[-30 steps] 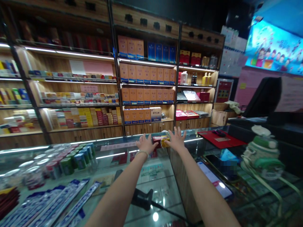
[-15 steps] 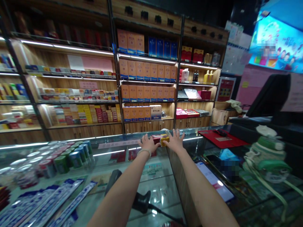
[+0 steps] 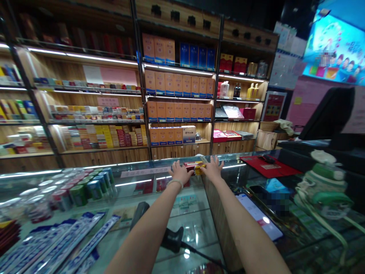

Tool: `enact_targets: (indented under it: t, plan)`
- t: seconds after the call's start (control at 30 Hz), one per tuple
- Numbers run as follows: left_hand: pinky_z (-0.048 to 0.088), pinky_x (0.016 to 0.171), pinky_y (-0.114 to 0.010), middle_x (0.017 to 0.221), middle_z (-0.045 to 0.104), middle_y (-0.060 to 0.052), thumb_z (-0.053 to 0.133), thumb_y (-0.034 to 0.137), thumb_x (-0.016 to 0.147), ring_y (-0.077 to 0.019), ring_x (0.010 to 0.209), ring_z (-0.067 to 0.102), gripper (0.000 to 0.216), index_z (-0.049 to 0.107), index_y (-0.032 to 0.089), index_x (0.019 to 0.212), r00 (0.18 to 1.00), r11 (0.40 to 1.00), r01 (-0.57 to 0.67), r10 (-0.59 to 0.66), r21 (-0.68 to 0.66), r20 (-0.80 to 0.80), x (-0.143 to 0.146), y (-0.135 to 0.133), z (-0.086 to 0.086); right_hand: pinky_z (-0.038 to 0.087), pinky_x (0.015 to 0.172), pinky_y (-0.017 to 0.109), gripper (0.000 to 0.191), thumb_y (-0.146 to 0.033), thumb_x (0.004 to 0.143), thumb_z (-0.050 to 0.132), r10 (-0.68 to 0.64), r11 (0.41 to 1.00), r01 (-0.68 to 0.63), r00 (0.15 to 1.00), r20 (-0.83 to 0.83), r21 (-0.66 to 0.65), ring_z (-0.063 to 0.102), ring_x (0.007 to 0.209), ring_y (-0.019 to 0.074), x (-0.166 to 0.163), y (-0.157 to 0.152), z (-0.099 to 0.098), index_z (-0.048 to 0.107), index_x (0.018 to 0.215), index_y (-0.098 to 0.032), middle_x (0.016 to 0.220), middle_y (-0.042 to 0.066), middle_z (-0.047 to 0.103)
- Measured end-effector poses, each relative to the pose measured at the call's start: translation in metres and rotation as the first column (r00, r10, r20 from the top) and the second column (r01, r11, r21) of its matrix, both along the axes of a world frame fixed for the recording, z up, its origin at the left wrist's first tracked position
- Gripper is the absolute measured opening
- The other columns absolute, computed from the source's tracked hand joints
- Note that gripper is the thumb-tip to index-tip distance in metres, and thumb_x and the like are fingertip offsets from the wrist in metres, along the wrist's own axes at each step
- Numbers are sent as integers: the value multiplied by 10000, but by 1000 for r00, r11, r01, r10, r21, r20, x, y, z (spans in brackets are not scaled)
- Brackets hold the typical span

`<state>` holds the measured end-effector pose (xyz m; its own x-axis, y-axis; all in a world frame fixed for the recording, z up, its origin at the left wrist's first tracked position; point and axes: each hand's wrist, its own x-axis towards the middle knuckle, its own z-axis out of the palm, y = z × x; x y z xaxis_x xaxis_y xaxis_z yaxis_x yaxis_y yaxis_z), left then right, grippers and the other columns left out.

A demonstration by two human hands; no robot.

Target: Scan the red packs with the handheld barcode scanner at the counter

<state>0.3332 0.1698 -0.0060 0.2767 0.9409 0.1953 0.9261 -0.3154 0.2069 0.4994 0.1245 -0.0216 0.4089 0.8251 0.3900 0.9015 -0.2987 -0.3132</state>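
Note:
Both my arms stretch forward across the glass counter (image 3: 196,219). Between the two hands, near its far edge, lies a row of small red and yellow packs (image 3: 196,166). My left hand (image 3: 180,173) is at the left, red end, fingers spread and thumb against the packs. At the yellow end is my right hand (image 3: 212,169), its fingers also apart and its thumb side by the packs. The palms hide part of the row. Under my left forearm lies a black handheld scanner (image 3: 172,239), partly covered, its cable running right.
Rows of small cans (image 3: 94,188) and blue-white sachets (image 3: 71,236) occupy the left. To the right are a phone (image 3: 258,217), a red mat (image 3: 269,166), a green bottle (image 3: 323,186) and a monitor (image 3: 325,114). Stocked shelves (image 3: 179,97) stand behind.
My view has shifted slightly, so the scene sits a little further right. Both hands stay at the ends of the packs with fingers spread; little else differs.

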Motion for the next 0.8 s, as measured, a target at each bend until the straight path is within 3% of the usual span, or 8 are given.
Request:
enact_targets:
  t: [0.17, 0.37, 0.57, 0.8]
  plan:
    - [238, 1228, -671, 1717, 290, -151, 427, 628, 985, -370, 1595, 190, 573, 735, 238, 1271, 999, 999, -13, 12, 30, 40, -5, -5, 9, 118, 1198, 708, 297, -456, 953, 628, -16, 997, 22, 997, -77, 73, 190, 1596, 357, -1, 2, 3, 814, 1120, -296, 1677, 125, 396]
    - [252, 1230, -649, 1723, 294, -123, 422, 596, 1005, -366, 1594, 189, 544, 712, 259, 1318, 994, 992, -29, 15, 125, 107, -18, -15, 30, 147, 1181, 719, 275, -448, 937, 651, -14, 972, 36, 995, -96, 232, 202, 1580, 356, -6, 6, 18, 811, 1090, -285, 1666, 108, 416]
    - [229, 1241, -618, 1737, 260, -114, 451, 563, 1008, -357, 1601, 160, 530, 673, 268, 1389, 988, 971, -46, 9, 234, 156, -45, -28, 56, 147, 1183, 717, 296, -439, 963, 611, 15, 917, 0, 999, -35, 399, 178, 1582, 343, -29, -8, 38, 788, 1126, -267, 1675, 111, 395]
    - [187, 1240, -624, 1732, 292, -43, 543, 545, 978, -347, 1605, 143, 438, 693, 382, 1356, 968, 937, -68, -21, 342, 251, -83, -42, 81, 110, 1226, 658, 284, -421, 962, 614, 49, 860, -34, 999, -17, 509, 152, 1588, 312, -60, -26, 61, 764, 1132, -251, 1676, 108, 392]
